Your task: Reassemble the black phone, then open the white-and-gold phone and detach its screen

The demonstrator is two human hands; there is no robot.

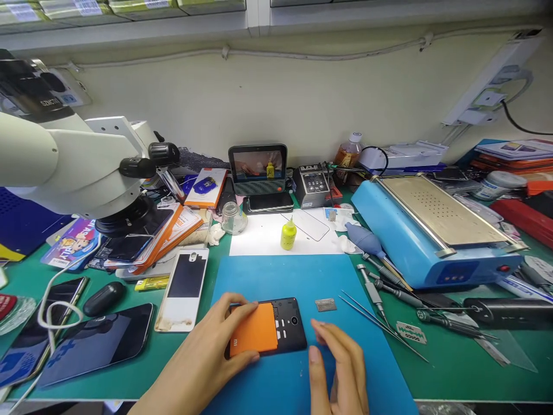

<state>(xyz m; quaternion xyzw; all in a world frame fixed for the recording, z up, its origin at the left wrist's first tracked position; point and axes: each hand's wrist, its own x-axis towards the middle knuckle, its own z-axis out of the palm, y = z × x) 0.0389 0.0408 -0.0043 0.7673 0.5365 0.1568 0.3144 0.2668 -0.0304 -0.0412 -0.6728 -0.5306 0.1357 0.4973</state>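
Note:
A black smartphone (290, 324) with its back off lies on the blue mat (276, 377), its camera end to the right. An orange battery (254, 329) marked "MI" covers its left part. My left hand (218, 340) grips the phone's left end, thumb on the near edge and fingers on the far edge, over the battery. Just right of the phone, my right hand (339, 369) hovers with nothing in it, thumb and fingers apart. Beyond that hand lie a small metal blade (325, 304) and tweezers (371, 316).
Behind the mat stands a yellow dropper bottle (288, 235) on white paper. A microscope (86, 173) overhangs the left side, above several phones. To the right are a blue heating plate machine (427, 230), screwdrivers (371, 291) and a razor blade (411, 332).

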